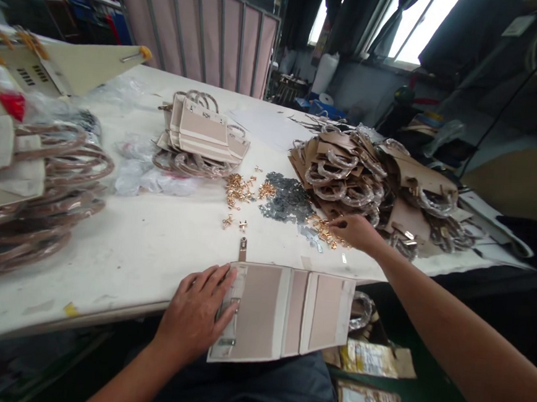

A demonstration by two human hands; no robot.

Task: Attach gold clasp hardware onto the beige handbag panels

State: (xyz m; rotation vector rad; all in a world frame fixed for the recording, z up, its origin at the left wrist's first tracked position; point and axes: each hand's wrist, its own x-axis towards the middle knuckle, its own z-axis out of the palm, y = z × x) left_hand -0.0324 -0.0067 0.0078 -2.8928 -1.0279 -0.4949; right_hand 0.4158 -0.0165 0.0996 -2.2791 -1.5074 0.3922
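Note:
An unfolded beige handbag body [264, 309] with pale edge strips lies across my lap, its far edge against the table. My left hand [197, 310] rests on its left end, fingers stretched out flat and thumb apart, beside small metal plates. A strap tab [243, 248] with a metal fitting sticks out from the bag's far edge onto the table. My right hand [356, 231] is at a pile of small gold metal fittings [324, 231], its fingertips pinched together. Anything between those fingertips is too small to make out. A clear-wrapped handle [361, 312] shows at the bag's right end.
Thin grey metal plates [287, 197] lie by more gold fittings [238, 189]. Stacked beige bag pieces [204, 131] stand behind. Brown bag pieces with wrapped handles [345, 170] are heaped at right, others [31, 201] at left. Wrapped packages [372, 358] lie below the table.

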